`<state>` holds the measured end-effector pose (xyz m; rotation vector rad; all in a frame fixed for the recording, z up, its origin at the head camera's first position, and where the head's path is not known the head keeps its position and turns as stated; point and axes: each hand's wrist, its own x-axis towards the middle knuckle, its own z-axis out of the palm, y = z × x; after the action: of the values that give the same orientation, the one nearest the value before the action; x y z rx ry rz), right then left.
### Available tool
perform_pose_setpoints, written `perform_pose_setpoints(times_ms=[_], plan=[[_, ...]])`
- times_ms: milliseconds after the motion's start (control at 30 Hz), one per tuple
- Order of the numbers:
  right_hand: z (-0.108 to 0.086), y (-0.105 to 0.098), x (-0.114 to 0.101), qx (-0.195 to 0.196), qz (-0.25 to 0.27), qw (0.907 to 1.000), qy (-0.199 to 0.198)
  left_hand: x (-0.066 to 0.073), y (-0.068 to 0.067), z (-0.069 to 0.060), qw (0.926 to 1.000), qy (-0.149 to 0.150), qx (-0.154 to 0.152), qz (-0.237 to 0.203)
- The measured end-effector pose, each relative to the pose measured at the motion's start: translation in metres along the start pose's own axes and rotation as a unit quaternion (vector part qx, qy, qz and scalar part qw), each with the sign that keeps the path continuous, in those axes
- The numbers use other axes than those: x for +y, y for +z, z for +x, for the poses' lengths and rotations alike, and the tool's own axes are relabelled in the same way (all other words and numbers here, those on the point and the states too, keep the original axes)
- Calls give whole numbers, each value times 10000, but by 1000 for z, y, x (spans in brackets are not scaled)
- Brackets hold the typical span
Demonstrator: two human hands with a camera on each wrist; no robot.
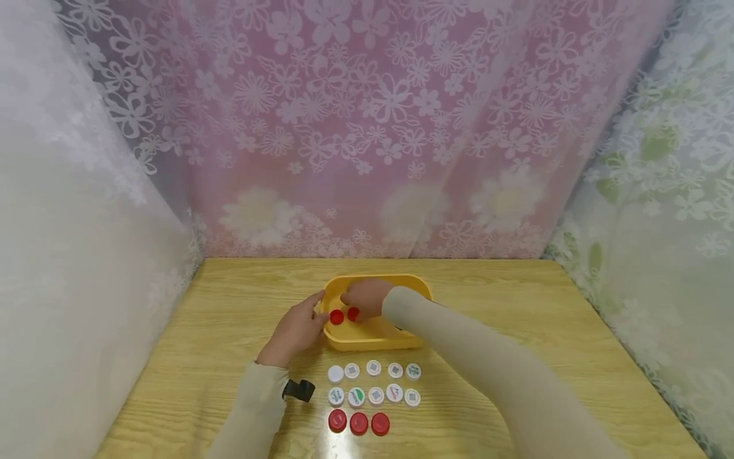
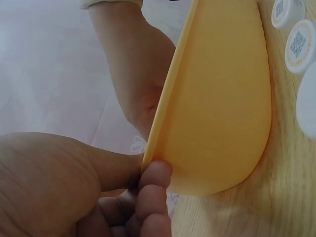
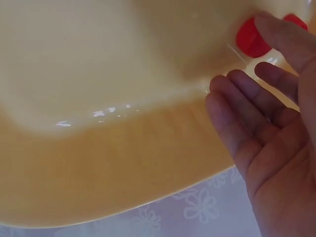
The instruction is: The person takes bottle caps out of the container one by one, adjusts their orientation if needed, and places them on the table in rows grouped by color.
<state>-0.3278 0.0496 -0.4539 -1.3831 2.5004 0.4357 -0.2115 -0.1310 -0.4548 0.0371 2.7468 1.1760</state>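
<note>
A yellow plastic basin stands on the wooden table. My left hand holds its left rim, thumb and fingers pinching the edge in the left wrist view. My right hand reaches inside the basin, its fingers spread loosely apart. Two red bottle caps lie in there: one red cap near the left wall, the other red cap partly hidden by the right hand. In the right wrist view the right thumb overlaps the nearer red cap; whether it touches is unclear.
In front of the basin, several white bottle caps form two rows, some printed. Three red caps make a row nearer me. A flowered curtain hangs behind the table, with pale curtains at both sides.
</note>
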Motion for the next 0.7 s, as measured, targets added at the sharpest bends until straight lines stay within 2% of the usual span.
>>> perform_pose_setpoints(times_ms=[200,467,700], plan=[[4,-5,-3,-103,267,9994,-204,1,1,0,10000,20,1,0],[4,1,-10,69,-45,9999,-109,4,1,-2,9998,138,109,89],[3,3,-12,94,-161,9998,-82,3,4,-1,9999,77,61,45]])
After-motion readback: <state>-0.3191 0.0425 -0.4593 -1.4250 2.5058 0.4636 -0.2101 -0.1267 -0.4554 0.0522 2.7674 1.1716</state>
